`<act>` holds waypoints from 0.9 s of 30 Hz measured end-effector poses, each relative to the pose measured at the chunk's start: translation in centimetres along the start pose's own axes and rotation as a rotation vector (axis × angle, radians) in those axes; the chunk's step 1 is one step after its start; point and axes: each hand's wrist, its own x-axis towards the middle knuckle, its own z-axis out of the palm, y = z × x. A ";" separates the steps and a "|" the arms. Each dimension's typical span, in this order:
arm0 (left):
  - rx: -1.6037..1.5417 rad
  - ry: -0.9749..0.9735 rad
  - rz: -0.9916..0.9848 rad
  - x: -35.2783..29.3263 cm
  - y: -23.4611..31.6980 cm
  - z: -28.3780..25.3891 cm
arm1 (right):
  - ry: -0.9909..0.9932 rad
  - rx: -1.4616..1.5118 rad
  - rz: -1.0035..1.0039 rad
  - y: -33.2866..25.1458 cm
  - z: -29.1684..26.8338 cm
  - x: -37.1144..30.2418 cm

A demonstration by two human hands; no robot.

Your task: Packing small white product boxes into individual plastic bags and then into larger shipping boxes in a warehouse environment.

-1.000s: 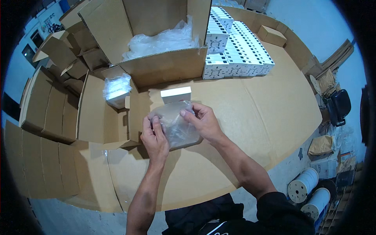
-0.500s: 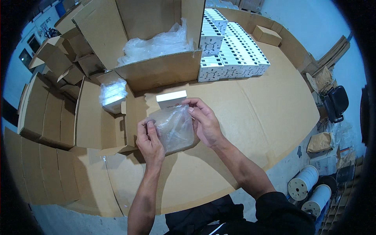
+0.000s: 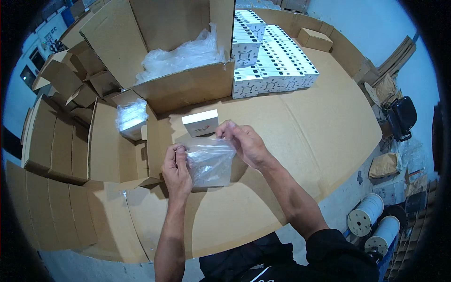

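Note:
Between my two hands I hold a clear zip-lock plastic bag point(image 3: 209, 167) with its sealing strip along the top edge. My left hand point(image 3: 177, 169) pinches the bag's left upper side, thumb on top. My right hand point(image 3: 246, 144) has its fingers closed at the bag's upper right corner. Just beyond the bag, a small white box point(image 3: 200, 123) stands on the cardboard-covered table. Whether anything lies inside the bag is hard to make out; it looks flat.
Left of my hands stands an open carton point(image 3: 105, 145) with plastic-wrapped white boxes point(image 3: 132, 117) in it. Behind is a larger carton point(image 3: 188, 87) of clear plastic bags point(image 3: 181, 54). Stacked patterned white boxes point(image 3: 275, 63) and a small brown box point(image 3: 314, 40) sit at the far right.
The bag has been drawn slightly toward me and its top edge is now stretched straighter. My right hand has moved a little down and right; more of the white box's front shows.

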 end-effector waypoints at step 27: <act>-0.010 0.263 0.159 0.4 -0.9 0.2 | 0.300 -0.218 -0.179 3.1 4.6 -0.7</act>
